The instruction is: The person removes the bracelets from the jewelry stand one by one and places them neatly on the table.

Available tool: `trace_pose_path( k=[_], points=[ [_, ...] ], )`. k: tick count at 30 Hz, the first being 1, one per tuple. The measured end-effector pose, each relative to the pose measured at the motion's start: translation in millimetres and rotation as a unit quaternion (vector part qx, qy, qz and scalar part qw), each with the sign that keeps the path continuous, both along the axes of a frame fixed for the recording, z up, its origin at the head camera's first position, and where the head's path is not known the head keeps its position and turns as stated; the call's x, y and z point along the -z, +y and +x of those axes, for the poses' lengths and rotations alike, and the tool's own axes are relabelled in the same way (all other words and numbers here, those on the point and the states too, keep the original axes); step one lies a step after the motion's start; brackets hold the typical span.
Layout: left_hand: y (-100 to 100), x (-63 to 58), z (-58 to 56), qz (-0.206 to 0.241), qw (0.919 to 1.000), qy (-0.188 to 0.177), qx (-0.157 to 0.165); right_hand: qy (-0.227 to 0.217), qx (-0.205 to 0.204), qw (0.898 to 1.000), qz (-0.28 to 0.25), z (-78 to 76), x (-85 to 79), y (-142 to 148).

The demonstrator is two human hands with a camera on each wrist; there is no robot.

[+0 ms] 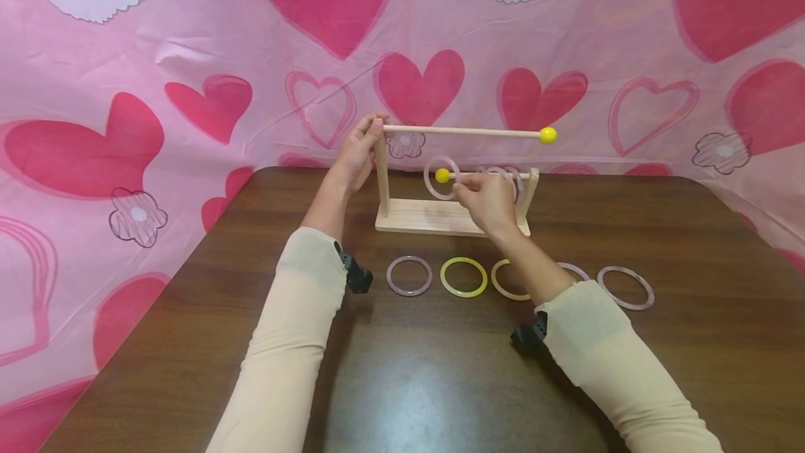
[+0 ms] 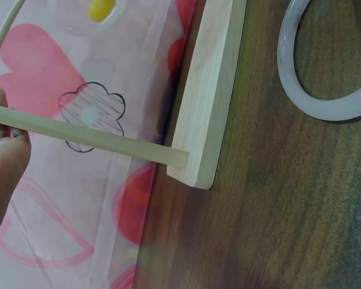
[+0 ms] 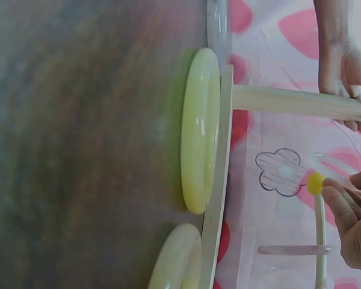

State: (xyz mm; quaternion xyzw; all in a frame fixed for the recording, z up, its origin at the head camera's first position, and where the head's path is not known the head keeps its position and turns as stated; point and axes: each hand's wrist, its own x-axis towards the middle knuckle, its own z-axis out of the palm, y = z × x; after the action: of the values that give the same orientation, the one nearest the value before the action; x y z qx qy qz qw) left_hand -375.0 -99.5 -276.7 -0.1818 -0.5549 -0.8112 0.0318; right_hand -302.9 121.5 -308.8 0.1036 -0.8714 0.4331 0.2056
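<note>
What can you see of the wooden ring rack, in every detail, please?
The wooden ring rack is pale, seemingly unpainted wood: a flat base, one taller and one shorter upright, and two roughly horizontal rods pointing opposite ways, each tipped with a yellow ball. It stands upright on the brown table. The left hand holds the taller upright's top; at least one ring encircles the lower rod.

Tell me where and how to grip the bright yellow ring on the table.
Pinch the bright yellow ring by its near rim, coming down from the near side, across the band through its open middle. It lies flat on the table, with the wooden stand behind and a lilac ring and pale ring beside it, so the near rim looks easiest.
</note>
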Motion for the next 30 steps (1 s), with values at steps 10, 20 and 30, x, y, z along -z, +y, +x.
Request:
trace_pose_path(
  k=[10,20,30],
  points=[
    [1,-0.3,-0.8,0.003,1.0,0.001,-0.003,-0.05,-0.057,0.981,-0.178,4.1,-0.9,-3],
    [0,0.4,-0.5,0.006,1.0,-0.003,-0.005,-0.129,-0.1,0.941,-0.297,10.3,-0.3,0],
    [1,0.7,-1.6,0.003,1.0,-0.002,-0.005,-0.178,-0.131,0.915,-0.338,19.2,0.7,6]
  ],
)
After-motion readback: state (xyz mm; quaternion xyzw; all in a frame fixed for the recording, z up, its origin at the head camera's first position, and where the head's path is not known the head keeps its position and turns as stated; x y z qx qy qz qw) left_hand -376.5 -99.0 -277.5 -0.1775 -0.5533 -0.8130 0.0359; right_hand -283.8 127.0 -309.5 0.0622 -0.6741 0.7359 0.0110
